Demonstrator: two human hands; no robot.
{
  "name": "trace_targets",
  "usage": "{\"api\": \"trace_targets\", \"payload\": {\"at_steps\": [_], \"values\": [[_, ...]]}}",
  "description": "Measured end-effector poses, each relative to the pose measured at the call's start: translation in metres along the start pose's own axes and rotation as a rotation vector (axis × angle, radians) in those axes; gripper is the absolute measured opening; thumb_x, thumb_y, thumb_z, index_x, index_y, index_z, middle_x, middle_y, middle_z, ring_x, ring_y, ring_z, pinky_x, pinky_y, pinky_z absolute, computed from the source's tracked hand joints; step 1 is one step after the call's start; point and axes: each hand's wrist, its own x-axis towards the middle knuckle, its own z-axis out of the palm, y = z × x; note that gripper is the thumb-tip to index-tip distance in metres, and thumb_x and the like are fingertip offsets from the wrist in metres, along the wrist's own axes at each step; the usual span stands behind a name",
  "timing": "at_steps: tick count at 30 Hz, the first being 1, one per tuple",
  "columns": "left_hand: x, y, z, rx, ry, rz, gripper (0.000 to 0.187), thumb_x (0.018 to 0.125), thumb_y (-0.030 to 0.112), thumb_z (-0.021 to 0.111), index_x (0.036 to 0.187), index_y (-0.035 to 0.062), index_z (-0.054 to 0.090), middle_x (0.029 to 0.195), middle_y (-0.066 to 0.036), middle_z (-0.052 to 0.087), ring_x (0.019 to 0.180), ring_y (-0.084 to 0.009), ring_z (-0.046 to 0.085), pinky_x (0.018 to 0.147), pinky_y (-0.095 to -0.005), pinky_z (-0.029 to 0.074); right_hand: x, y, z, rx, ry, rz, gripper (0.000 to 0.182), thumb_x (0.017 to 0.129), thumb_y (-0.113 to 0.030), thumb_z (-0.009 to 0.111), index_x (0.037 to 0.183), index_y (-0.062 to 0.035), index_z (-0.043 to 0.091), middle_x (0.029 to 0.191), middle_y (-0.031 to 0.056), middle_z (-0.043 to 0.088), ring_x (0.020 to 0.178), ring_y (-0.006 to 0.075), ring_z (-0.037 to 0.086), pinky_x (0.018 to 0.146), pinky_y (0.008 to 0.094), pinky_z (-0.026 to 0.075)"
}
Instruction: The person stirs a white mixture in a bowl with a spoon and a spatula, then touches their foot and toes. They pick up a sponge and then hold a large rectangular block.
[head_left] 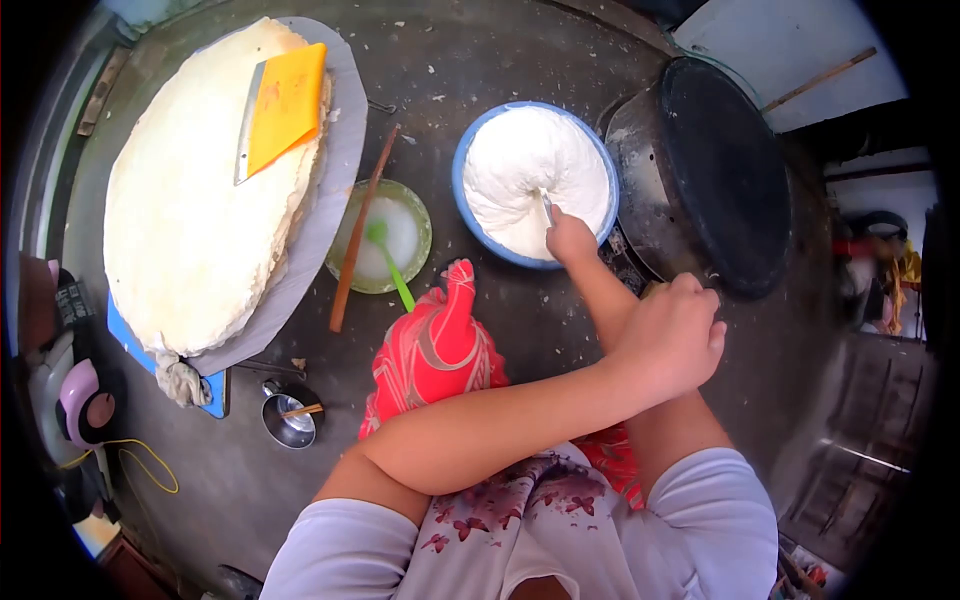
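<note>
- While a metal handle (546,205) is held by the right grip (571,240), closed firmly around it, its lower end is buried in white dough (525,150); what is fixed there cannot be told.
- The dough is contained in a blue bowl (460,190), which is set on the dark floor (545,335), just beside a round black griddle (725,180).
- The left grip (672,338) is crossed over the right forearm (602,300), its fingers curled; whether anything is clamped in it cannot be told.
- The dough is judged to be soft, sticky and fairly heavy, so a strong drag on the metal handle is to be expected.
- The metal handle is probably stiff and light, but could be made slippery by moisture; it is best grasped along its bare upper end, and the blue bowl by its rim.
- Farther left, 1 green bowl (425,225) of pale liquid is seen, with 1 green spoon (397,265) in it and 1 brown stick (362,235) laid across it.
- Beyond these, a stack of pale sheets (190,190) is topped by 1 yellow scraper (287,105).
</note>
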Motion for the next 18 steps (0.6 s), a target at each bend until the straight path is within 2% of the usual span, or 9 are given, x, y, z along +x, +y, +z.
{"api": "trace_targets", "payload": {"at_steps": [2,3,5,8,10,11,13,14,18], "values": [[0.003,0.001,-0.003,0.029,0.001,0.006,0.019,0.078,0.012,0.058,0.081,-0.0068,0.057,0.091,-0.023,0.055,0.083,-0.0388,0.056,0.075,-0.0422,0.045,0.016,0.009,-0.015,0.807,-0.209,0.233,0.028,0.083,-0.013,0.049,0.106,0.0023,0.053,0.064,0.0131,0.058,0.047,0.0236,0.055,0.04,0.0367,0.042],[0.003,0.002,-0.002,0.045,-0.008,0.009,0.019,0.078,0.013,0.057,0.079,-0.0064,0.056,0.091,-0.023,0.055,0.083,-0.0389,0.057,0.075,-0.0426,0.045,0.017,0.013,-0.047,1.122,-0.361,0.4,0.016,0.082,-0.013,0.054,0.087,0.0019,0.054,0.052,0.0049,0.047,0.035,0.0137,0.039,0.032,0.0307,0.028],[0.002,0.004,-0.001,0.02,0.005,0.015,0.018,0.078,0.013,0.057,0.076,-0.0047,0.056,0.087,-0.023,0.055,0.08,-0.0389,0.057,0.074,-0.0439,0.045,-0.008,0.022,-0.101,1.118,-0.423,0.384,0.015,0.082,-0.013,0.054,0.073,-0.0027,0.049,0.05,0.0028,0.043,0.035,0.0107,0.035,0.031,0.0305,0.025],[0.002,0.004,0.0,-0.003,0.004,0.023,0.014,0.077,0.013,0.057,0.075,-0.0015,0.057,0.081,-0.02,0.055,0.077,-0.0382,0.057,0.071,-0.0452,0.045,-0.054,0.043,-0.138,0.85,-0.406,0.203,0.015,0.083,-0.013,0.055,0.086,0.002,0.057,0.056,0.005,0.05,0.04,0.0102,0.042,0.035,0.0285,0.032],[-0.001,0.008,-0.002,-0.009,-0.006,0.001,0.014,0.077,0.012,0.057,0.075,-0.0018,0.057,0.082,-0.02,0.055,0.076,-0.0381,0.057,0.071,-0.0449,0.045,-0.075,0.064,-0.136,0.629,-0.279,-0.082,0.027,0.082,-0.012,0.056,0.106,0.0018,0.058,0.068,0.0114,0.061,0.055,0.021,0.058,0.049,0.0334,0.044],[-0.003,0.009,-0.003,-0.008,-0.023,-0.023,0.014,0.077,0.012,0.057,0.075,-0.0021,0.057,0.082,-0.02,0.055,0.075,-0.038,0.057,0.071,-0.0446,0.046,-0.084,0.072,-0.131,0.623,-0.288,-0.082,0.027,0.082,-0.012,0.056,0.106,0.0018,0.058,0.068,0.0114,0.061,0.055,0.021,0.058,0.049,0.0334,0.044],[-0.009,0.011,-0.005,-0.024,-0.021,0.004,0.014,0.077,0.012,0.057,0.075,-0.0025,0.056,0.083,-0.021,0.054,0.076,-0.0378,0.057,0.07,-0.0443,0.046,-0.099,0.072,-0.123,0.112,-0.147,-0.363,0.042,0.081,-0.016,0.06,0.122,-0.0068,0.052,0.085,0.0142,0.066,0.073,0.0287,0.062,0.066,0.0359,0.047],[-0.011,0.011,-0.006,-0.033,-0.021,0.039,0.015,0.077,0.012,0.057,0.076,-0.0029,0.056,0.083,-0.021,0.054,0.077,-0.0377,0.056,0.07,-0.044,0.046,-0.103,0.058,-0.124,0.018,-0.278,-0.227,0.039,0.08,-0.016,0.06,0.118,-0.0091,0.056,0.094,0.017,0.063,0.089,0.0356,0.059,0.079,0.0401,0.045],[-0.011,0.007,-0.004,-0.019,0.011,0.039,0.016,0.076,0.011,0.057,0.076,-0.0051,0.055,0.086,-0.023,0.054,0.081,-0.0375,0.056,0.073,-0.0433,0.046,-0.062,0.027,-0.034,-0.061,-0.345,-0.08,0.033,0.081,-0.016,0.052,0.113,-0.0094,0.057,0.099,0.0181,0.062,0.095,0.0333,0.058,0.081,0.0406,0.046]]}}
